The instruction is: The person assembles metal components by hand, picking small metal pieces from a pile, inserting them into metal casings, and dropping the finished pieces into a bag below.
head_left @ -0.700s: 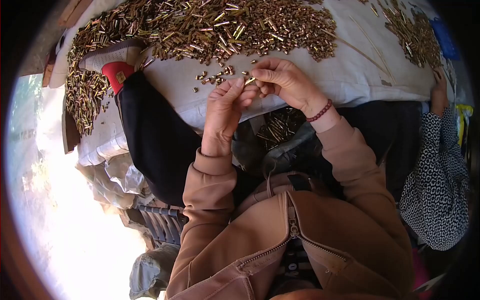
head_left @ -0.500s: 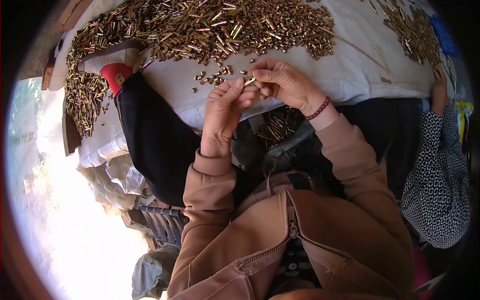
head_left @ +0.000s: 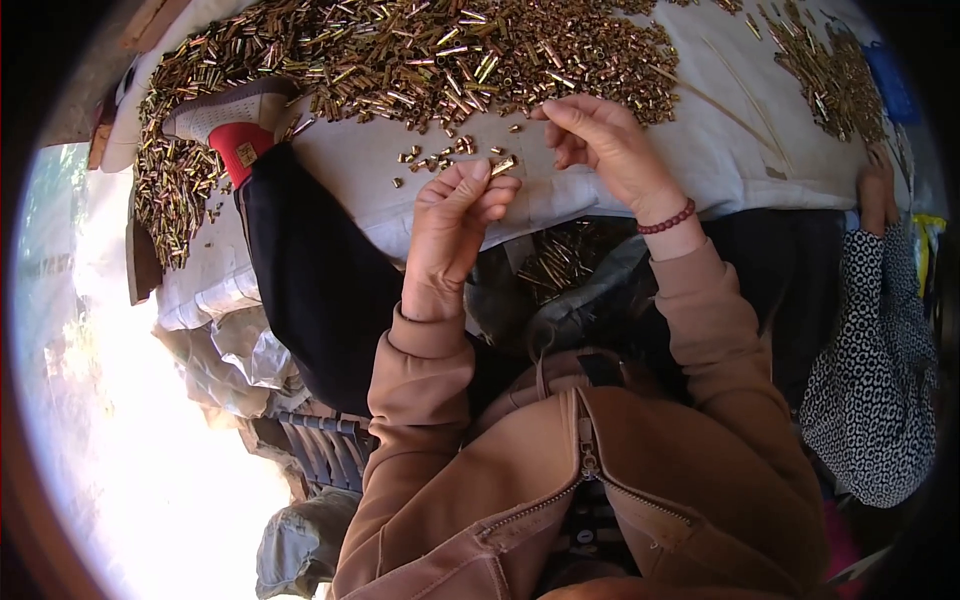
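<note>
My left hand (head_left: 452, 205) is closed, pinching a small brass-coloured metal tube (head_left: 503, 166) between thumb and fingers. One end of the tube sticks out past the fingertips, above the near edge of the cloth. Up and to the right, my right hand (head_left: 605, 145) hovers near the lower edge of the big pile, its fingers partly curled and apart, with nothing visible in them. Below the pile, several loose short brass-coloured pieces (head_left: 437, 158) lie on the white cloth (head_left: 350, 170). The heaped pile (head_left: 400, 60) mixes longer tubes or pins with short ring-like pieces.
My shoe (head_left: 235, 110) rests on the cloth at the left, against the pile. Thin sticks (head_left: 735, 112) lie at the right, near a second heap (head_left: 825, 80). More long pieces lie in a dark container (head_left: 560, 262) at my lap. A co-worker's patterned sleeve (head_left: 860, 370) is at far right.
My right hand has let go of the tube and moved up and right, toward the pile. My left hand keeps hold of the tube in nearly the same place.
</note>
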The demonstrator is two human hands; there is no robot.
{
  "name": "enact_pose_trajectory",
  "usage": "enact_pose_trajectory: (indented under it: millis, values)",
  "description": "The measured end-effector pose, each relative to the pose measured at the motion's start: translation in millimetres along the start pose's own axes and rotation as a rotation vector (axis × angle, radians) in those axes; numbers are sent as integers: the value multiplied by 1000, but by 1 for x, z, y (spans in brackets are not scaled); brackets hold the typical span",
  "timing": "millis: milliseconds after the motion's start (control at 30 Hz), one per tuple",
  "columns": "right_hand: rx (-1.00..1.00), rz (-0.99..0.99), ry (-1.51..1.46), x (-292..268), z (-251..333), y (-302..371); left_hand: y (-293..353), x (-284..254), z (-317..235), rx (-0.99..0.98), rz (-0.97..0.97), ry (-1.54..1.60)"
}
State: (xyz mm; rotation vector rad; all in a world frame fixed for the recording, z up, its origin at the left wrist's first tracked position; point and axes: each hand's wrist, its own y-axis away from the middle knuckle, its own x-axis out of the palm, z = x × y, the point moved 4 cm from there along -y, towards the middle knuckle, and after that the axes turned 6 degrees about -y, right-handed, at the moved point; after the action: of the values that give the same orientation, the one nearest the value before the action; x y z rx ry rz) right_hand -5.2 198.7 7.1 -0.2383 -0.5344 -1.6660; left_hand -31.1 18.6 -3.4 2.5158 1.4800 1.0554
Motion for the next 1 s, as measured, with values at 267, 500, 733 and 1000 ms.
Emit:
enact_pose_trajectory:
  millis: [267,500,733,1000]
  values:
    - [-506,-358,1185,-24,19,-2,11,13,-10,27,128,-249]
    - [-616,-340,1344,-7,15,1,6,4,-14,191,-64,-88]
    - [-655,-358,1340,-9,12,2,16,33,-22,955,-221,-1387]
    - [-629,-358,1340,-10,10,1,-1,27,1,790,-349,-1383]
